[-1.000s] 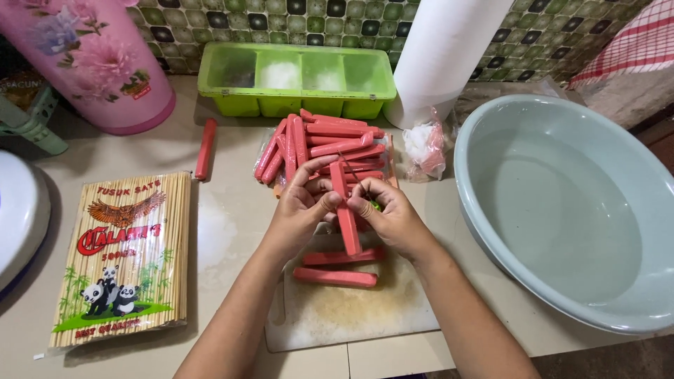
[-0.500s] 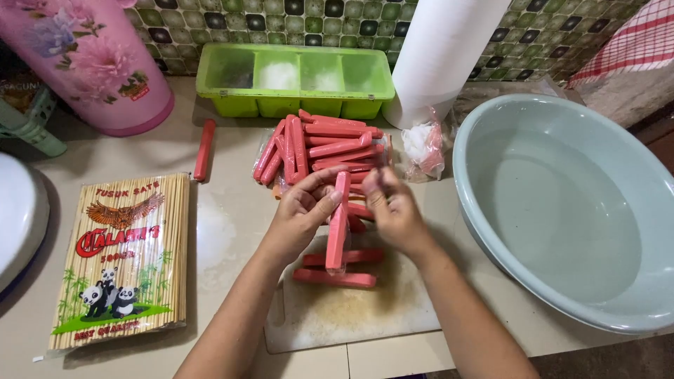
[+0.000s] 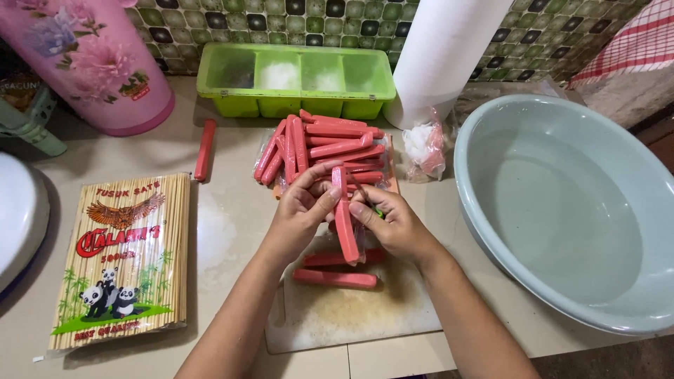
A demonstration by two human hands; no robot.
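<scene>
While both forearms reach in from the bottom edge and meet over the cutting board (image 3: 337,319), the left hand (image 3: 298,210) and right hand (image 3: 393,221) grasp one red sausage (image 3: 344,217) between them, held nearly upright above the board. The left thumb and fingertips pinch its upper part; the right fingers curl against its side.

Two more sausages (image 3: 335,278) lie flat on the board under the hands. Just beyond them sits a heap of sausages (image 3: 326,144) on clear wrapping, with a green tray (image 3: 295,81) and a paper towel roll (image 3: 449,49) behind. A single sausage (image 3: 205,149) lies apart to the left, near the skewer pack (image 3: 123,260).

To the right, a large pale basin (image 3: 562,210) crowds the counter edge; bare counter lies between skewers and board.
</scene>
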